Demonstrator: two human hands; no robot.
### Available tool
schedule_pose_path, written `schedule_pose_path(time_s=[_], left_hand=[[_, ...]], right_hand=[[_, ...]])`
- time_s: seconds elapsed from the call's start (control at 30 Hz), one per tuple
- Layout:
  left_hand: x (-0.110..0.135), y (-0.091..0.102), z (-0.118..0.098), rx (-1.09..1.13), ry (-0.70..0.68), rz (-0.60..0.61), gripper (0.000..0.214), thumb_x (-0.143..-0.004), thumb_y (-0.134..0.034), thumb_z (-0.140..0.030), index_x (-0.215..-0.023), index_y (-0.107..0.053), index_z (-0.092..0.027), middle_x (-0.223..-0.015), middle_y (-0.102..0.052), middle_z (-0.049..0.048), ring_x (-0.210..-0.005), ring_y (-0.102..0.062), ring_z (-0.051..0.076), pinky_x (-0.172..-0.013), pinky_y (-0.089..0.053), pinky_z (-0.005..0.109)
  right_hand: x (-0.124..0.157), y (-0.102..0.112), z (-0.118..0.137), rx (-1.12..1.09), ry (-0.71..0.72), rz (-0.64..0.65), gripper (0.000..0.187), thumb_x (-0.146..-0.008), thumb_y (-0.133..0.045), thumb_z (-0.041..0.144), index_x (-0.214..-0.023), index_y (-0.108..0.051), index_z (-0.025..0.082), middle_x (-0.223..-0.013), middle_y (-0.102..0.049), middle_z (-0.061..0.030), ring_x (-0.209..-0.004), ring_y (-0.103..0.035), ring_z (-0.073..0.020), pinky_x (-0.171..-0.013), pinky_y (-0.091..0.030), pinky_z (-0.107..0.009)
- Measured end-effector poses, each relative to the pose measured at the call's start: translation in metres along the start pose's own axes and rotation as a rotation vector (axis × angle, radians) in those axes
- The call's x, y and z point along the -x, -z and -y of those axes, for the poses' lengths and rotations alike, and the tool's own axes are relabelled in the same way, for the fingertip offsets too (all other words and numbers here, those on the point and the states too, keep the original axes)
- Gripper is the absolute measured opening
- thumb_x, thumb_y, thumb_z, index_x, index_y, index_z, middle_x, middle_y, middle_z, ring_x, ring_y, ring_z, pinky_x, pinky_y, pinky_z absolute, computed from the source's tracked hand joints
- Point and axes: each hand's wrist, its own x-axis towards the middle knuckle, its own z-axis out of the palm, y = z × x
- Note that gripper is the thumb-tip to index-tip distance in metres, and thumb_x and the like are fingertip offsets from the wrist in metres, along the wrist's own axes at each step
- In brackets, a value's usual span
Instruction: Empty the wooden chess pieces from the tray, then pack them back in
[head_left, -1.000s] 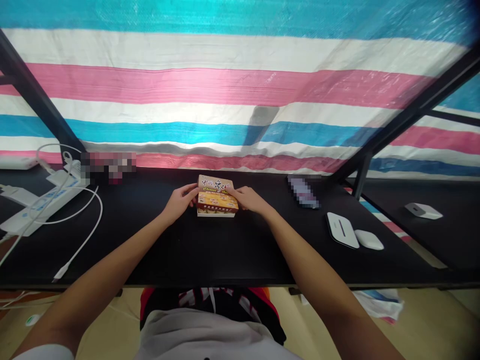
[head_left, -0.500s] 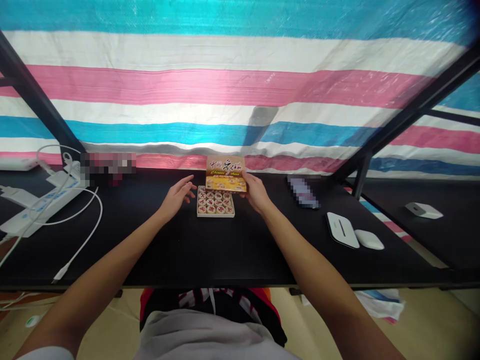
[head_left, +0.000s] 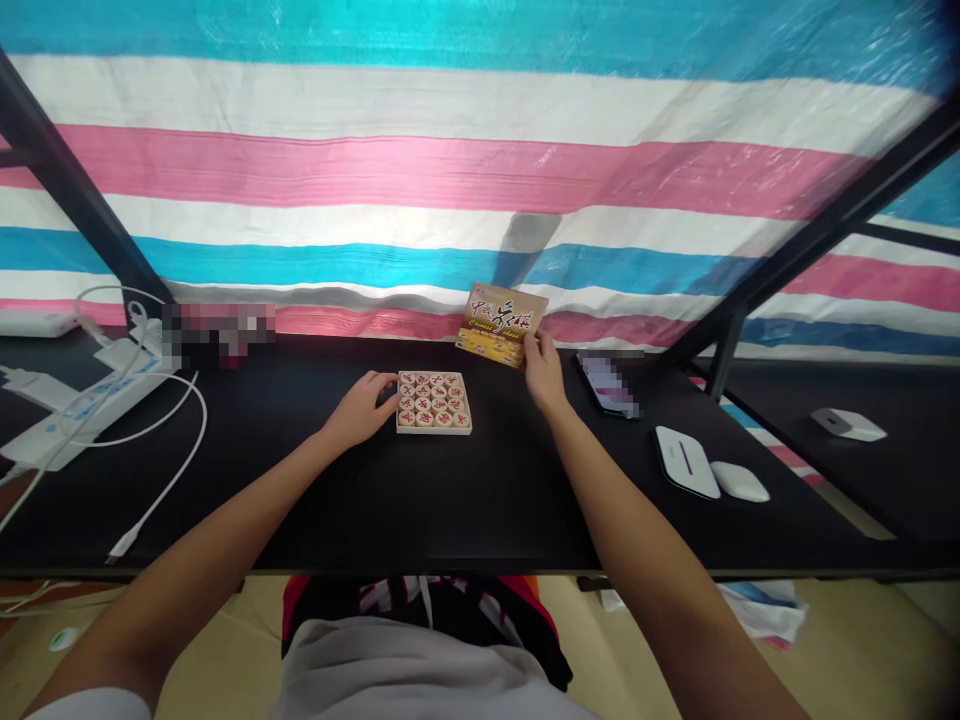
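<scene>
On the table (head_left: 450, 510): open tray (head_left: 433, 431) | done: lid (head_left: 496, 332) off, pinched in right hand (head_left: 546, 372), raised beyond tray's right | left hand (head_left: 364, 408) loosely spread at tray's left edge | pending: lid not set down, pieces (head_left: 425, 406) rowed inside tray

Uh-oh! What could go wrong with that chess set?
The left hand is at the edge of the open tray, so a bump might spill its Chinese chess pieces. Only the right hand holds the box lid, by one side, so it could slip. A dropped lid might hit the phone nearby.
</scene>
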Motion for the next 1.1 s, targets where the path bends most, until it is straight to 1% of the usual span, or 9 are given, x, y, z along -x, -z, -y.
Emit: schedule_pose_path(time_s=[0.1,0.2,0.27,0.37,0.47,0.57,0.77,0.9,1.1], left_hand=[[0.0,0.0,0.003,-0.028,-0.003,0.044,0.039,-0.087,-0.048,-0.04,-0.118,-0.057,-0.018,-0.104,-0.057,0.0081,-0.1,-0.055,0.023,-0.089,-0.045,0.035],[0.001,0.001,0.002,-0.054,-0.01,0.099,0.042,-0.088,-0.046,-0.043,-0.12,-0.056,-0.018,-0.104,-0.058,0.0086,-0.103,-0.053,0.025,-0.093,-0.042,0.039],[0.002,0.002,-0.001,-0.058,-0.007,0.125,0.046,-0.089,-0.043,-0.047,-0.123,-0.055,-0.018,-0.107,-0.058,0.0094,-0.107,-0.052,0.025,-0.097,-0.04,0.04],[0.005,0.006,-0.006,-0.041,-0.014,0.192,0.058,-0.086,-0.046,-0.055,-0.134,-0.046,-0.021,-0.126,-0.051,0.0104,-0.121,-0.044,0.027,-0.104,-0.034,0.04],[0.008,0.008,-0.009,-0.062,-0.046,0.299,0.084,-0.073,-0.061,-0.062,-0.143,-0.032,-0.026,-0.145,-0.033,0.01,-0.132,-0.033,0.031,-0.109,-0.028,0.042],[0.01,0.007,-0.008,-0.12,-0.077,0.358,0.1,-0.064,-0.068,-0.065,-0.146,-0.024,-0.029,-0.151,-0.024,0.0108,-0.135,-0.028,0.036,-0.109,-0.025,0.047],[0.008,0.005,-0.006,-0.169,-0.086,0.344,0.095,-0.069,-0.065,-0.063,-0.147,-0.023,-0.029,-0.15,-0.027,0.0101,-0.132,-0.033,0.036,-0.107,-0.028,0.047],[0.008,0.005,-0.007,-0.186,-0.078,0.334,0.088,-0.073,-0.062,-0.061,-0.146,-0.024,-0.029,-0.149,-0.028,0.0099,-0.129,-0.037,0.035,-0.106,-0.031,0.046],[0.009,0.006,-0.009,-0.157,-0.073,0.295,0.08,-0.077,-0.058,-0.059,-0.145,-0.028,-0.029,-0.143,-0.035,0.0078,-0.126,-0.041,0.03,-0.103,-0.035,0.04]], right_hand=[[0.003,0.007,0.002,0.089,0.085,-0.071,0.045,-0.088,-0.039,0.051,-0.115,-0.052,0.018,-0.109,-0.064,-0.0096,-0.097,-0.059,-0.0218,-0.083,-0.044,-0.032],[0.007,0.008,0.005,0.238,0.219,0.038,0.034,-0.085,-0.048,0.043,-0.103,-0.058,0.016,-0.098,-0.065,-0.009,-0.086,-0.059,-0.0206,-0.08,-0.043,-0.031],[0.008,0.007,0.007,0.348,0.324,0.119,0.027,-0.084,-0.051,0.038,-0.098,-0.06,0.016,-0.096,-0.065,-0.0084,-0.086,-0.057,-0.0206,-0.082,-0.042,-0.031],[0.01,0.007,0.008,0.528,0.397,0.214,0.022,-0.083,-0.052,0.03,-0.097,-0.062,0.017,-0.098,-0.064,-0.0088,-0.094,-0.055,-0.0223,-0.085,-0.041,-0.031],[0.011,0.007,0.009,0.704,0.345,0.236,0.022,-0.085,-0.05,0.026,-0.1,-0.063,0.017,-0.101,-0.063,-0.0102,-0.097,-0.053,-0.0238,-0.081,-0.041,-0.031],[0.011,0.007,0.008,0.8,0.283,0.266,0.024,-0.084,-0.05,0.024,-0.103,-0.064,0.018,-0.104,-0.062,-0.011,-0.098,-0.053,-0.0241,-0.078,-0.042,-0.03],[0.01,0.008,0.005,0.939,0.129,0.405,0.032,-0.081,-0.049,0.017,-0.108,-0.066,0.018,-0.111,-0.062,-0.0129,-0.1,-0.057,-0.0262,-0.08,-0.044,-0.033],[0.012,0.01,0.009,0.982,0.055,0.417,0.034,-0.084,-0.042,0.016,-0.104,-0.069,0.016,-0.111,-0.064,-0.0161,-0.101,-0.059,-0.0299,-0.08,-0.045,-0.039],[0.017,0.01,0.017,1.039,-0.04,0.419,0.036,-0.084,-0.038,0.012,-0.101,-0.07,0.011,-0.104,-0.067,-0.0205,-0.095,-0.064,-0.0302,-0.079,-0.047,-0.039]])
